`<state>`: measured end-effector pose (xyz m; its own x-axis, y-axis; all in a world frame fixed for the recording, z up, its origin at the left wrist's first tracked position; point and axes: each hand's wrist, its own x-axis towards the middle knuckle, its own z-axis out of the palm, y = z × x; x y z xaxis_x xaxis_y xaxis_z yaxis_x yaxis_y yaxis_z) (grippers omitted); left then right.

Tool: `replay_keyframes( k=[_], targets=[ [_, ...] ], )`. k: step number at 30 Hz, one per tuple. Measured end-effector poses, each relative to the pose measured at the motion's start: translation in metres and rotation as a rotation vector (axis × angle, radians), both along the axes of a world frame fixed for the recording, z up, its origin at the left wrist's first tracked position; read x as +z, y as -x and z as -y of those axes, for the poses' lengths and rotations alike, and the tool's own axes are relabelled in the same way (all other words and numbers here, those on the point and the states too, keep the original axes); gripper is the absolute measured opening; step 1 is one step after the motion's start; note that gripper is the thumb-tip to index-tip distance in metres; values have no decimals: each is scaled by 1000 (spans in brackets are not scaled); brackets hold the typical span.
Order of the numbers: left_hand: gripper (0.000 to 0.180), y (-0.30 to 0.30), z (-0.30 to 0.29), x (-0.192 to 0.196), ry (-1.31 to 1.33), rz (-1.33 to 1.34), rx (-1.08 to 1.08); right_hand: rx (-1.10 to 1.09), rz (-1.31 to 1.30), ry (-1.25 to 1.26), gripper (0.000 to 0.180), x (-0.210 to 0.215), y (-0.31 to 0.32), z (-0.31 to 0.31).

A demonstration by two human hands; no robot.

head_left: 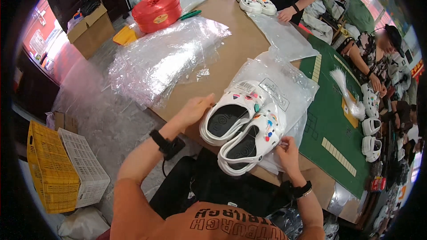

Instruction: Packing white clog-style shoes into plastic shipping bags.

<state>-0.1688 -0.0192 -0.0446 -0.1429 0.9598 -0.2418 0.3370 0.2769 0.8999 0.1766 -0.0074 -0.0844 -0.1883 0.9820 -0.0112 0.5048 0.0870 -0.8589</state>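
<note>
A pair of white clogs [242,126] with colourful charms and dark insoles lies side by side in front of me, heels toward me. Under and beyond them spreads a frosted plastic bag [289,86] with a printed box on it. My left hand [198,109] is closed at the left clog's outer side, its fingertips curled; what they pinch, if anything, is hidden. At the right clog's outer side, my right hand [288,152] pinches the edge of the plastic bag.
Clear plastic bags [164,58] and a red roll of plastic twine [156,11] lie at the left. Across the table a person handles white clogs [257,3]. On the right, a green board [331,120] bears white strands [344,93]; another person handles clogs there. Crates [53,166] stand on the floor.
</note>
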Motion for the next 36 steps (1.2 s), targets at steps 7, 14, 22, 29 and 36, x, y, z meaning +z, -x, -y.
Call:
replay_keyframes(
  k=[7, 14, 22, 29, 36],
  targets=[
    [35, 6, -62, -23, -317, -262, -256, 9, 108, 117, 26, 7, -3, -2],
    [18, -3, -68, -48, -467, -319, -150, 0, 178, -78, 24, 3, 7, 2],
    [20, -38, -7, -7, -459, 44, 193, -105, -176, 17, 17, 33, 4, -5],
    [17, -69, 68, 25, -404, 376, 252, -43, -330, -34, 17, 64, -40, 40],
    [14, -79, 88, -10, -380, 3, 170, 42, -80, 38, 11, 50, -69, 59]
  ],
)
